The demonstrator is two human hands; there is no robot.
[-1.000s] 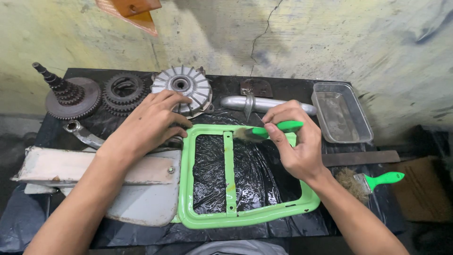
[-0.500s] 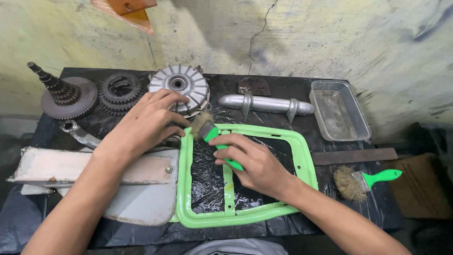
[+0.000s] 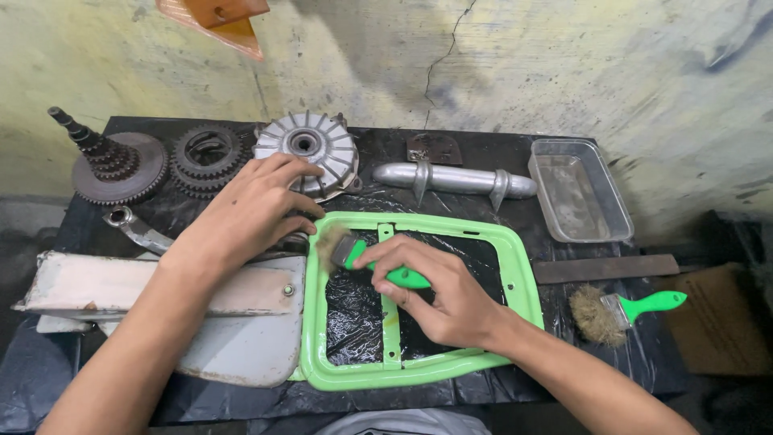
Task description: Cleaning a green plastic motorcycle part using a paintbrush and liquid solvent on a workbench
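Right hand (image 3: 451, 294) has carried the green-handled brush (image 3: 366, 262) from the green frame's (image 3: 523, 278) far-right rail to its far-left corner, fingers wrapped round the handle — brushing progresses leftward. Left hand (image 3: 254, 209) stays spread, pressing there beside the finned hub (image 3: 310, 149).

Glossy green-painted metal frame (image 3: 515, 274); matt grey metal hub (image 3: 310, 153); rough rusty gears (image 3: 205, 159); crinkled shiny black plastic sheet (image 3: 467, 149); clear plastic tray (image 3: 578, 193).

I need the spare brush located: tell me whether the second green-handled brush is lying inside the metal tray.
No, the spare brush lies on the black sheet at the table's right edge, well in front of the metal tray.
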